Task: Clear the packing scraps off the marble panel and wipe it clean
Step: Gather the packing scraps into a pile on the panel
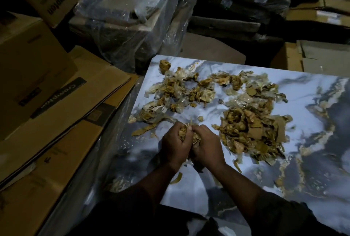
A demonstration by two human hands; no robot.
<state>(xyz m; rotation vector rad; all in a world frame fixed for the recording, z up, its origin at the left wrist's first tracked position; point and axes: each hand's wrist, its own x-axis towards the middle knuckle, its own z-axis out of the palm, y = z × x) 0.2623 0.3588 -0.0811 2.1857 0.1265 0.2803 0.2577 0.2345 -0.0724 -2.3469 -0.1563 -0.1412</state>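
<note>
Where the two hands meet near the panel's 7 o'clock edge, both curl round one wad of scraps. Left hand: fingers curled in, gripping the wad. Right hand: fingers curled likewise, pressed against the left, same wad between them. Marble panel lies flat, white with grey and gold veining. Largest scrap pile at 3 o'clock from the hands, just beside them. Looser scatter of film and paper at 12 o'clock. Flattened cardboard boxes at 9 o'clock, off the panel. Plastic-wrapped stack at 11 o'clock
</note>
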